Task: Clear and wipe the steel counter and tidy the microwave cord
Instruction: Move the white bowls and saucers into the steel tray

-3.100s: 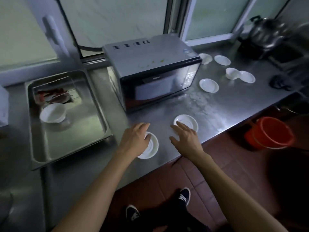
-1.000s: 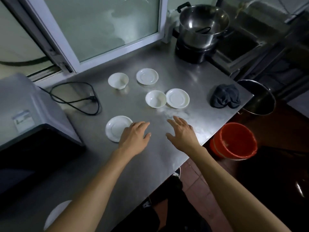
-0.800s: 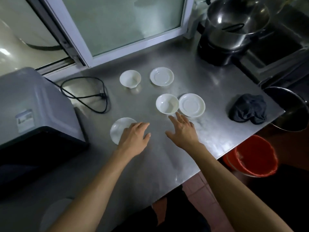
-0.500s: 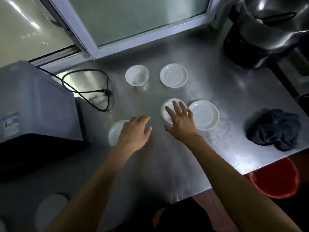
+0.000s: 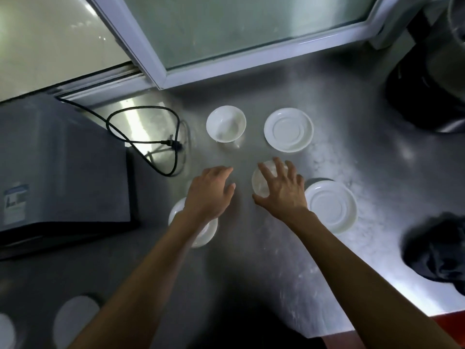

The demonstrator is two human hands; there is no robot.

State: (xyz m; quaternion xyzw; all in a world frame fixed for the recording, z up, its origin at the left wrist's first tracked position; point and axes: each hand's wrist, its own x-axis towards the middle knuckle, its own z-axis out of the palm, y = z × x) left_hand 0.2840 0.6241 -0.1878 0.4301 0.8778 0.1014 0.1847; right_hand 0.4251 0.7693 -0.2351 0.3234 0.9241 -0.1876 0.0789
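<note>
White crockery lies on the steel counter (image 5: 271, 268). My right hand (image 5: 280, 191) is spread over a small white bowl (image 5: 260, 183), fingers fairly straight, thumb at its near rim. My left hand (image 5: 208, 192) hovers relaxed and holds nothing; its wrist covers part of a saucer (image 5: 201, 234). Farther back stand another bowl (image 5: 225, 123) and a saucer (image 5: 288, 129). A third saucer (image 5: 332, 206) sits right of my right hand. The microwave (image 5: 57, 167) is at the left, its black cord (image 5: 151, 139) looped loose beside it. A dark cloth (image 5: 437, 250) lies at the right edge.
A black cooker base with a steel pot (image 5: 427, 96) stands at the back right. The sliding window frame (image 5: 226, 69) runs along the back. Two more white dishes (image 5: 75, 321) lie at the near left. The counter's front edge is at the lower right.
I have stepped right along the counter and leaned in. My right hand has reached forward from bare steel onto the small bowl. My left hand has passed beyond the near saucer.
</note>
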